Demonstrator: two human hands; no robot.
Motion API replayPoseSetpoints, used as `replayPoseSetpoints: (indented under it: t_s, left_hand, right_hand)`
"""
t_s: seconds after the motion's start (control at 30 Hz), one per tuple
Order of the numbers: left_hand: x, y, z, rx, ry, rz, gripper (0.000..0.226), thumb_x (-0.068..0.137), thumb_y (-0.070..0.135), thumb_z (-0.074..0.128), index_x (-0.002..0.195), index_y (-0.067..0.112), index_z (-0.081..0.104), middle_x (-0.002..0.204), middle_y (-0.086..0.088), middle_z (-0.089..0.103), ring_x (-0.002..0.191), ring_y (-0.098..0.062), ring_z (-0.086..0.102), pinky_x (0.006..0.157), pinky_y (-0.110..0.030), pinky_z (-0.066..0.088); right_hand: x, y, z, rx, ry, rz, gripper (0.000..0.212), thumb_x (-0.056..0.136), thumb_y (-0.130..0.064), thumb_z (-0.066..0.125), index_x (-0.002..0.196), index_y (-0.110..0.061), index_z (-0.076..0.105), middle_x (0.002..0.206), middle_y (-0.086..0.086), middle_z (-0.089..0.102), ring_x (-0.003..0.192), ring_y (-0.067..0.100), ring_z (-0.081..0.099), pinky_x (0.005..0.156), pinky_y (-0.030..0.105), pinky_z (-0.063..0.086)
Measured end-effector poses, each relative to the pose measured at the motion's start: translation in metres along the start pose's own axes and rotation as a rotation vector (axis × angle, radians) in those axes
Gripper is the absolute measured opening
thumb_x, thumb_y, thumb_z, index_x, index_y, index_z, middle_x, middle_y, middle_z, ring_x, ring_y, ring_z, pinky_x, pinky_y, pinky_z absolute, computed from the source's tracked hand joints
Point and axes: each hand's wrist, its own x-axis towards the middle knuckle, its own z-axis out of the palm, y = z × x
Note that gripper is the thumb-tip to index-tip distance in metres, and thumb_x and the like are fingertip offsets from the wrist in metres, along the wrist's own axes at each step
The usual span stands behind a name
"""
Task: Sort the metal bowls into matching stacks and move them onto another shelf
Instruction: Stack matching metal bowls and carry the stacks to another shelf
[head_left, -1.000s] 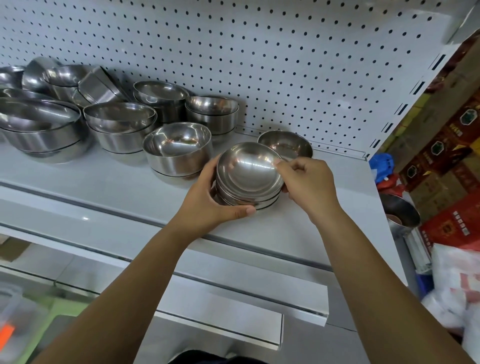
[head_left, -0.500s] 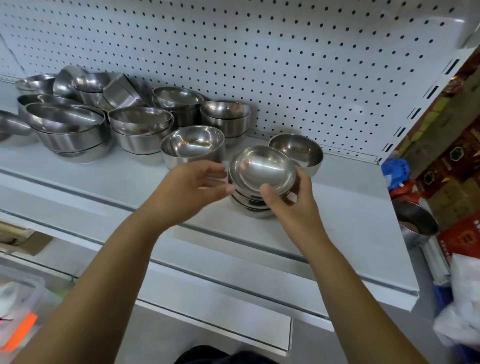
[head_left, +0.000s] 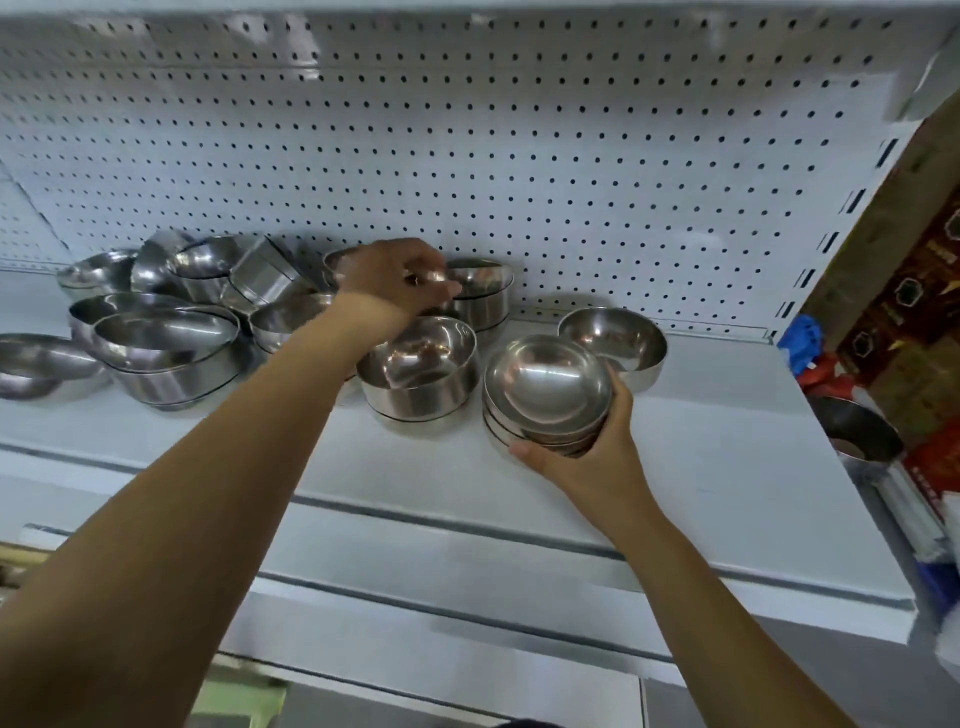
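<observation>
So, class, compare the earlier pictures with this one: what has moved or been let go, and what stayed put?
The left hand let go of the small bowl stack and reached back to the rear bowl stack; whether it grips one is unclear. The right hand keeps holding the small stack. The other bowls stayed put.

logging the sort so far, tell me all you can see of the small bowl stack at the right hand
The stack of small bowls is several shallow, round, shiny steel-looking bowls nested mouths up, tipped slightly toward the camera. The top one is empty, its inside smooth and mirrored. The right hand grips it, thumb at the front lower edge, fingers round the right side. It is over the white shelf; whether its base touches is unclear.
</observation>
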Motion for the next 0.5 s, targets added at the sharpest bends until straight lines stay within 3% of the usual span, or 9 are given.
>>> replayPoseSetpoints:
  t_s: [0.17, 0.3, 0.37, 0.5]
  left_hand:
    - [0.040, 0.001, 0.010, 0.027, -0.099, 0.179, 0.041, 0.085, 0.042, 0.079, 0.116, 0.017, 0.072, 0.118, 0.001, 0.071, 0.110, -0.016, 0.063, 0.098, -0.033, 0.047]
    - [0.054, -0.003, 0.018, 0.022, -0.224, 0.263, 0.026, 0.086, 0.039, 0.078, 0.093, 0.013, 0.080, 0.087, -0.007, 0.075, 0.084, -0.023, 0.070, 0.082, -0.042, 0.055]
    - [0.058, -0.004, 0.022, -0.016, -0.246, 0.269, 0.025, 0.087, 0.035, 0.079, 0.088, 0.011, 0.080, 0.080, -0.009, 0.073, 0.080, -0.028, 0.070, 0.077, -0.044, 0.056]
    - [0.065, -0.007, 0.032, -0.055, -0.218, 0.259, 0.027, 0.087, 0.032, 0.080, 0.089, 0.006, 0.078, 0.087, -0.010, 0.074, 0.078, -0.017, 0.068, 0.071, -0.027, 0.052]
  right_hand:
    - [0.000, 0.001, 0.001, -0.009, 0.018, 0.027, 0.122, 0.061, -0.033, 0.098, 0.154, -0.043, 0.020, 0.142, -0.025, 0.049, 0.127, -0.012, 0.051, 0.102, 0.011, 0.047]
    - [-0.003, 0.003, 0.005, -0.047, 0.072, 0.029, 0.116, 0.064, -0.031, 0.097, 0.149, -0.048, 0.020, 0.139, -0.025, 0.051, 0.125, -0.013, 0.052, 0.097, 0.008, 0.046]
    - [-0.004, 0.003, 0.006, -0.066, 0.093, 0.024, 0.114, 0.066, -0.030, 0.096, 0.148, -0.048, 0.020, 0.139, -0.026, 0.049, 0.125, -0.013, 0.052, 0.098, 0.008, 0.045]
    - [-0.006, 0.003, 0.009, -0.127, 0.122, 0.019, 0.113, 0.069, -0.029, 0.095, 0.152, -0.043, 0.019, 0.133, -0.033, 0.049, 0.125, -0.014, 0.051, 0.102, 0.009, 0.043]
